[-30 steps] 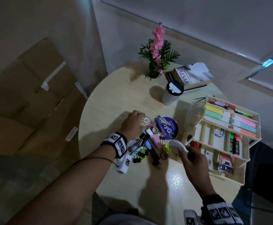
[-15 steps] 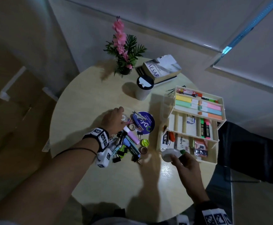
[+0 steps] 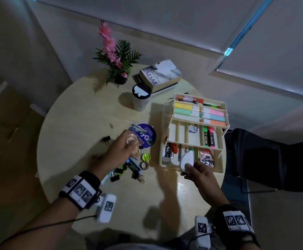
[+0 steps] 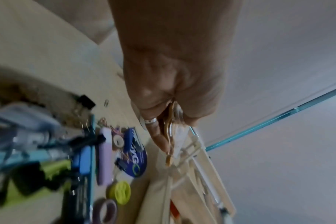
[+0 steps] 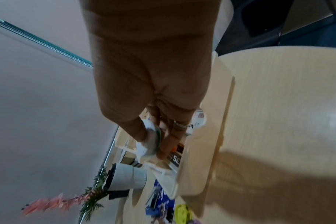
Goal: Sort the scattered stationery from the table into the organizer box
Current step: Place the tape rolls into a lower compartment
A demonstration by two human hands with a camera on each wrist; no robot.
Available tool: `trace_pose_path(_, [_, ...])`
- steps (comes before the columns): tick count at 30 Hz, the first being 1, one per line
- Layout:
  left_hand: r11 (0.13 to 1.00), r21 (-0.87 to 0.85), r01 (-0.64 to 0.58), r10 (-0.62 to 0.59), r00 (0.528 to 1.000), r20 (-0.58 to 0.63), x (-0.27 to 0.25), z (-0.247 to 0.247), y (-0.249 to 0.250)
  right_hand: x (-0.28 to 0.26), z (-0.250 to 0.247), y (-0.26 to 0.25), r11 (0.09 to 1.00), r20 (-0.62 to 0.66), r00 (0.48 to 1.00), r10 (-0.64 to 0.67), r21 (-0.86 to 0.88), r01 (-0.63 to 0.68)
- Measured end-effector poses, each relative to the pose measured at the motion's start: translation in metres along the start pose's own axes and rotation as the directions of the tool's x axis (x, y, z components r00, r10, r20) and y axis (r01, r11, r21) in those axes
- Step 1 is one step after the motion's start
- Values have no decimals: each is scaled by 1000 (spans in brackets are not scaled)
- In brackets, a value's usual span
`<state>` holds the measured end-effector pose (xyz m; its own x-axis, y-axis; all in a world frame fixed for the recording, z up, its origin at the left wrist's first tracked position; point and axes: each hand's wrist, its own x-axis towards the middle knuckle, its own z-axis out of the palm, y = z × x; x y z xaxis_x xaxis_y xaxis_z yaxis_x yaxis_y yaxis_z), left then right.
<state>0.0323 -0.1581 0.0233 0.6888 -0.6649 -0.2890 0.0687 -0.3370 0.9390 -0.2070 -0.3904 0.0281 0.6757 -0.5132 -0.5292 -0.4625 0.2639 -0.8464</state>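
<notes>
My left hand (image 3: 129,143) hovers above the stationery pile (image 3: 129,166) and grips a small clear tape roll (image 3: 129,140); the left wrist view shows the roll (image 4: 170,130) edge-on between thumb and fingers. My right hand (image 3: 188,166) pinches a white teardrop correction tape (image 3: 187,159) just over the front lower tray of the cream organizer box (image 3: 225,112). In the right wrist view the correction tape (image 5: 150,141) sits between thumb and fingers above the tray. Highlighters and markers fill the box's upper trays. Binder clips, a purple highlighter (image 4: 105,156) and a yellow-green sharpener (image 3: 145,157) lie in the pile.
A lidded cup (image 3: 141,99), a book (image 3: 160,73) and a potted pink flower (image 3: 117,64) stand at the table's back. A round blue sticker (image 3: 148,135) lies left of the box. A lone binder clip (image 3: 106,138) and a paper clip (image 3: 111,125) lie apart. A dark chair (image 3: 273,159) stands at right.
My left hand has lifted the clear tape roll off the pile. My right hand has carried the correction tape rightward to above the organizer's front tray. The head view has shifted.
</notes>
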Motion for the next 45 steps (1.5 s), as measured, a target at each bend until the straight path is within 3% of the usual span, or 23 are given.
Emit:
trace_pose_path(3, [1000, 3, 25, -25, 999, 21, -8, 30, -1, 6, -18, 1, 996, 21, 1000, -12, -87, 13])
trace_pose_path(6, [998, -18, 57, -58, 997, -54, -9, 62, 4, 10, -38, 1, 976, 29, 999, -33, -212, 38])
trace_pose_path(9, [978, -119, 170, -174, 984, -25, -11, 94, 13, 15, -60, 7, 953, 24, 999, -42, -300, 47])
trace_pose_path(13, [952, -110, 286, -288, 958, 0, -6, 135, 10, 20, -85, 13, 930, -3, 998, -70, -361, 64])
trace_pose_path(20, [939, -53, 340, -344, 922, -176, 12, 195, 8, 35, -112, 18, 908, 66, 995, -72, -409, 92])
trace_pose_path(25, [950, 53, 309, -277, 907, -317, 21, 224, 16, 42, -128, 21, 952, 121, 989, -85, -282, 116])
trace_pose_path(33, [912, 259, 318, -192, 889, -416, 36, 258, 14, 47, -140, 20, 994, 172, 985, -19, -101, 37])
trace_pose_path(38, [866, 372, 334, -134, 872, -471, 45, 266, 25, 44, -143, 13, 998, 251, 966, -59, 13, 57])
trace_pose_path(45, [729, 596, 336, -115, 919, -377, 53, 266, 24, 62, -133, 16, 985, 78, 990, -118, -120, 127])
